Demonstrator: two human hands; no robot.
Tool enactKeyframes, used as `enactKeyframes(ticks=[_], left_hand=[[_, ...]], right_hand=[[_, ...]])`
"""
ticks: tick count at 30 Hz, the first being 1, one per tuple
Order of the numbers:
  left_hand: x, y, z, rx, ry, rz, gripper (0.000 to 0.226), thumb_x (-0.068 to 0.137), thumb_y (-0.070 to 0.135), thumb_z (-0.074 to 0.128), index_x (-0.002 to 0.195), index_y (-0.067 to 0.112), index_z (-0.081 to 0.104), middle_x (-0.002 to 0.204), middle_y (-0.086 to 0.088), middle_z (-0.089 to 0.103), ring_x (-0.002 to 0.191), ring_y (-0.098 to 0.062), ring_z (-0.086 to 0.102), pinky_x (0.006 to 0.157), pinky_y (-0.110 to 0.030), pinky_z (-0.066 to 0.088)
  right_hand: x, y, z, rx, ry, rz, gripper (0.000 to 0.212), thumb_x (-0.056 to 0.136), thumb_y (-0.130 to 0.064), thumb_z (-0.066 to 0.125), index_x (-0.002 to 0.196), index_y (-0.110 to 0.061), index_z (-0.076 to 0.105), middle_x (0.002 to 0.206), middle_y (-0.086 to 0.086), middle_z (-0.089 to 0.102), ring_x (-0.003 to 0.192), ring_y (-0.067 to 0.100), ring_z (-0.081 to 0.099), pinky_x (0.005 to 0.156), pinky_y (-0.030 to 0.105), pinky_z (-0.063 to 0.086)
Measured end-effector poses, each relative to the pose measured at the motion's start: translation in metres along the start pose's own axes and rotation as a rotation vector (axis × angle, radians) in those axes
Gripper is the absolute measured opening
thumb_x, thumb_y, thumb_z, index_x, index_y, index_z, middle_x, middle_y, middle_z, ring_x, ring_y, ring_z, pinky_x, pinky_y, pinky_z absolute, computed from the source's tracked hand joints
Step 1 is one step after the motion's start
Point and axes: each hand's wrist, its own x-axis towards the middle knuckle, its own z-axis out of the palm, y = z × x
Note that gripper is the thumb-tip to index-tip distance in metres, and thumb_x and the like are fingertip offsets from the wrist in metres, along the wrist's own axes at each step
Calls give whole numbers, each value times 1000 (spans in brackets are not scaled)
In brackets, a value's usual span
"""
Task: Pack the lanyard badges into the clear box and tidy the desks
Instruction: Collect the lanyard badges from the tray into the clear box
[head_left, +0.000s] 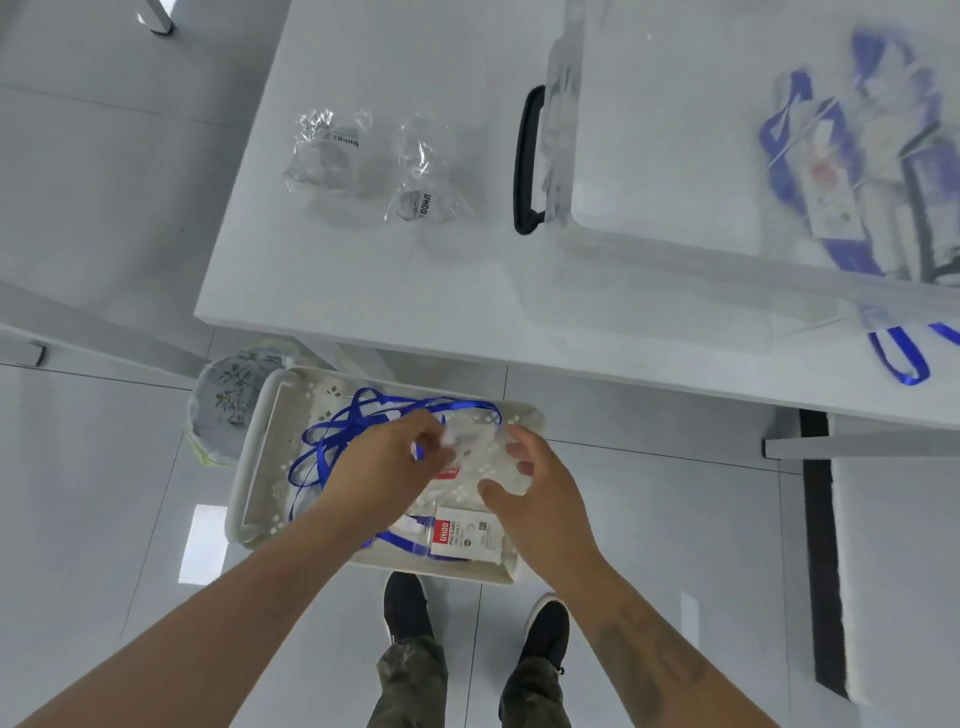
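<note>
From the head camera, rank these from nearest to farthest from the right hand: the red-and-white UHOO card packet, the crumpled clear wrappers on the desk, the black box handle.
Measured from the right hand:
1. Red-and-white UHOO card packet, just below-left, in the white tray.
2. Black box handle, above, on the clear box's left end.
3. Crumpled clear wrappers, upper left on the desk.

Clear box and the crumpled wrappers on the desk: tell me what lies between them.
Only the clear box's black handle, fixed to its near wall; otherwise bare white desk separates it from the wrappers, as the head view shows.

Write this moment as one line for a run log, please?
stage: unpacking badge | left hand and right hand: pinch clear badge sleeve over white tray | clear box: some badges inside
</note>
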Motion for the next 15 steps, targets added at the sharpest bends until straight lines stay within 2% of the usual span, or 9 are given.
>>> enactKeyframes(ticks=[2,5,8,11,13,15], left_hand=[[-11,9,-15,-323,9,-128,9,91,30,65,96,25,60,87,7,71,70,-13,71,72,-36,61],[-31,26,-36,-721,-77,-263,19,90,17,68,108,17,61,90,-3,77,78,-22,75,80,-42,61],[-50,33,-54,-795,-144,-362,25,88,11,70,111,16,62,91,-6,77,79,-25,76,75,-37,61],[-64,34,-74,-837,-269,-390,28,87,9,70,113,14,64,95,-10,77,75,-24,74,64,-29,59],[-70,36,-84,-999,-315,-419,31,84,9,69,114,11,64,100,-15,75,70,-21,72,61,-27,58],[-75,39,-89,-1129,-301,-431,34,81,10,69,115,9,64,101,-16,75,67,-19,71,58,-25,57]], right_hand=[[-6,-12,-7,175,-36,50,60,85,-34,72,135,-38,39,122,-21,52,103,2,57,64,8,44],[-18,-29,-20,273,-115,39,47,89,-32,68,130,-34,47,118,-17,62,91,-3,63,63,12,51],[-31,-45,-35,292,-171,-12,33,90,-25,67,120,-30,53,112,-8,67,88,2,68,63,17,56],[-42,-60,-50,282,-232,-64,26,89,-25,69,112,-29,58,103,-8,71,89,7,71,70,23,59],[-50,-66,-54,402,-288,-52,23,91,-37,64,111,-26,62,104,-7,73,95,12,71,80,29,59],[-58,-71,-53,638,-320,-2,35,98,-46,46,113,-21,66,106,1,74,99,20,70,91,32,55]])
